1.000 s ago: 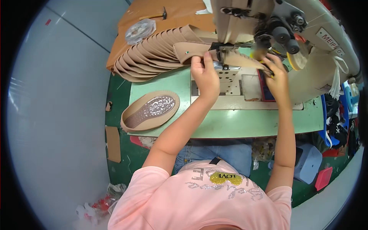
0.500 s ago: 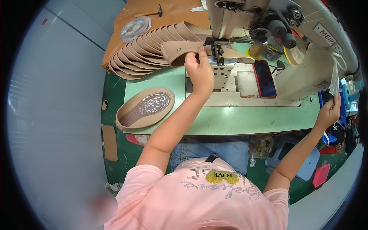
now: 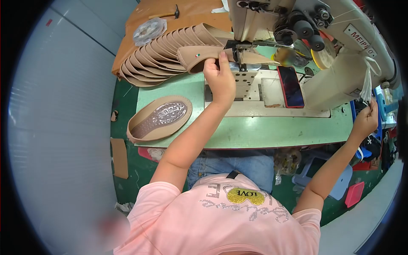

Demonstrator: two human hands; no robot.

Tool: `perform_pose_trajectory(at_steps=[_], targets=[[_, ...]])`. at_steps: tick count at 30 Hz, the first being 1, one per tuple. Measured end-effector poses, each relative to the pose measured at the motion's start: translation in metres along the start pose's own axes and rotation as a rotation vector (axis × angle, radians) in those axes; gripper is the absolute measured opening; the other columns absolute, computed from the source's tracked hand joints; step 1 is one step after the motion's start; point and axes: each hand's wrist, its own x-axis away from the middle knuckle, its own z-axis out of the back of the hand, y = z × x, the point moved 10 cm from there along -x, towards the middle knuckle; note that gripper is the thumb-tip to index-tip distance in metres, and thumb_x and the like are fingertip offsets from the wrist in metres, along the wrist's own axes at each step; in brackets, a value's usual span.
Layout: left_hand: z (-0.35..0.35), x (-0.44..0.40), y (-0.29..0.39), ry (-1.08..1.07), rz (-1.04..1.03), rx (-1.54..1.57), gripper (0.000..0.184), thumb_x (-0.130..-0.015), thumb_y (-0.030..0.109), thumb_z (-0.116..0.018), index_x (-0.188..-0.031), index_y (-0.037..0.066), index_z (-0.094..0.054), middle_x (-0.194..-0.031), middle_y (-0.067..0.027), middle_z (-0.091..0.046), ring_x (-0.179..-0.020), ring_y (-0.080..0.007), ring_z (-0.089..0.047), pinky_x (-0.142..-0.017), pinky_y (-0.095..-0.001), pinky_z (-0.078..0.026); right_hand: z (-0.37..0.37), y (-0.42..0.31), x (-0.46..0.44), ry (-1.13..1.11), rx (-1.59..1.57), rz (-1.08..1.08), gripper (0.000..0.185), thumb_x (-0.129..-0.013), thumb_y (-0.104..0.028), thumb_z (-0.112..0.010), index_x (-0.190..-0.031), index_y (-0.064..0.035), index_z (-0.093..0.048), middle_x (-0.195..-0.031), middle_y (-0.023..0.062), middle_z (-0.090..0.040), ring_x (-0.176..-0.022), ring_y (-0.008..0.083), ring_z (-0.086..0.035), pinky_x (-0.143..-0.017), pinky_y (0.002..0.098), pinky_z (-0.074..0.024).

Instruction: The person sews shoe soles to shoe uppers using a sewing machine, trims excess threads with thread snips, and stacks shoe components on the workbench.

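My left hand (image 3: 219, 80) is closed on a beige shoe upper (image 3: 204, 54), thumb on top and fingers underneath. The upper carries a small coloured tag near its left end, and its right part lies under the presser foot (image 3: 241, 59) of the sewing machine (image 3: 331, 80). Out to the right, my right hand (image 3: 366, 120) has its fingers closed at the lower end of a white strip (image 3: 367, 87) that hangs in a loop from the machine; its fingertips are partly hidden. A beige shoe (image 3: 160, 118) with a shiny clear-patterned insole lies on the green table, left of my left forearm.
A long nested row of beige uppers (image 3: 157, 55) lies behind the shoe. Beyond it are a clear plastic bundle (image 3: 149, 31) and a hammer (image 3: 176, 12) on a brown surface. A red-edged phone (image 3: 291, 87) rests on the machine bed. A thread spool (image 3: 324, 55) stands behind.
My right hand has shifted slightly up and left at the white strip, which now hangs less slanted. My left hand and the upper look nearly unmoved; the whole view has shifted slightly.
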Motion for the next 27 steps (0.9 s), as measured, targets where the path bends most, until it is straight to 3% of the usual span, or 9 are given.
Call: perform_pose_trajectory(at_steps=[7, 11, 13, 16, 17, 20, 23, 25, 27], targets=[[-0.001, -0.003, 0.001, -0.015, 0.023, -0.002, 0.022, -0.095, 0.017, -0.051, -0.085, -0.001, -0.057, -0.076, -0.0003, -0.057, -0.066, -0.0053, -0.044, -0.061, -0.0228, -0.038, 0.01, -0.032, 0.023, 0.145, -0.097, 0.078, 0.035, -0.079, 0.009, -0.04, -0.101, 0.0012, -0.067, -0.106, 0.0096, -0.066, -0.096, 0.022, -0.062, -0.085, 0.0305, -0.0464], [0.0, -0.005, -0.008, -0.008, 0.03, 0.043, 0.022, -0.095, 0.018, -0.052, -0.084, -0.001, -0.057, -0.076, -0.0001, -0.056, -0.066, -0.0054, -0.044, -0.06, -0.0231, -0.038, 0.011, -0.066, 0.048, 0.151, -0.251, 0.127, 0.034, -0.077, 0.013, -0.041, -0.1, 0.0038, -0.065, -0.103, 0.0151, -0.064, -0.094, 0.0263, -0.062, -0.085, 0.0334, -0.0467], [-0.001, -0.004, -0.001, -0.005, 0.031, 0.042, 0.027, -0.094, 0.02, -0.052, -0.079, -0.002, -0.053, -0.071, -0.0012, -0.052, -0.064, -0.0067, -0.041, -0.058, -0.0248, -0.037, -0.006, -0.079, 0.076, 0.078, -0.357, 0.129, 0.034, -0.075, 0.014, -0.041, -0.098, 0.0038, -0.065, -0.1, 0.0165, -0.064, -0.093, 0.0273, -0.061, -0.082, 0.036, -0.0481], [0.0, -0.004, -0.004, -0.028, 0.055, 0.005, 0.028, -0.094, 0.02, -0.052, -0.079, -0.002, -0.051, -0.07, -0.0027, -0.051, -0.064, -0.0077, -0.041, -0.058, -0.026, -0.038, -0.069, -0.105, 0.134, -0.344, -0.64, -0.026, 0.03, -0.072, 0.011, -0.044, -0.093, 0.0026, -0.064, -0.095, 0.0153, -0.064, -0.085, 0.0273, -0.062, -0.072, 0.0362, -0.0503], [0.0, -0.004, -0.006, -0.04, 0.065, -0.01, 0.026, -0.094, 0.02, -0.052, -0.08, -0.002, -0.05, -0.072, -0.0031, -0.052, -0.065, -0.0078, -0.042, -0.059, -0.0262, -0.038, -0.08, -0.127, 0.154, -0.406, -0.577, 0.133, 0.031, -0.068, 0.014, -0.047, -0.089, -0.0012, -0.063, -0.088, 0.0135, -0.062, -0.074, 0.0244, -0.06, -0.064, 0.034, -0.0483], [-0.001, 0.004, 0.0, -0.168, 0.116, -0.03, 0.02, -0.092, 0.014, -0.054, -0.102, -0.003, -0.055, -0.09, -0.0063, -0.059, -0.084, -0.011, -0.054, -0.076, -0.0245, -0.042, -0.115, -0.156, 0.217, -0.648, -0.564, 0.167, 0.027, -0.062, 0.008, -0.055, -0.086, -0.0041, -0.06, -0.085, 0.0103, -0.06, -0.073, 0.0283, -0.061, -0.063, 0.0352, -0.0487], [0.014, 0.038, 0.027, -0.278, 0.049, -0.024, 0.039, -0.089, 0.012, -0.057, -0.124, -0.003, -0.048, -0.112, -0.0145, -0.058, -0.109, -0.0191, -0.054, -0.094, -0.0297, -0.04, -0.124, -0.152, 0.235, -0.751, -0.575, 0.078, 0.027, -0.061, 0.009, -0.056, -0.084, -0.0053, -0.06, -0.083, 0.0071, -0.058, -0.069, 0.0267, -0.06, -0.059, 0.0349, -0.048], [0.03, 0.058, 0.031, -0.669, 0.223, -0.193, 0.056, -0.084, 0.013, -0.062, -0.135, 0.002, -0.041, -0.131, -0.0203, -0.048, -0.124, -0.0266, -0.045, -0.104, -0.0354, -0.033, -0.127, -0.149, 0.24, -0.773, -0.582, 0.025, 0.027, -0.061, 0.009, -0.056, -0.083, -0.0053, -0.06, -0.083, 0.0064, -0.058, -0.068, 0.0257, -0.06, -0.057, 0.0344, -0.0477], [0.062, 0.073, 0.022, -1.149, 0.142, -0.755, 0.057, -0.081, 0.015, -0.065, -0.132, 0.004, -0.045, -0.137, -0.0228, -0.041, -0.125, -0.0339, -0.043, -0.103, -0.0387, -0.033, -0.131, -0.143, 0.236, -0.765, -0.58, 0.008, 0.028, -0.06, 0.01, -0.057, -0.083, -0.0051, -0.06, -0.083, 0.0062, -0.057, -0.067, 0.025, -0.06, -0.056, 0.0335, -0.0476]])
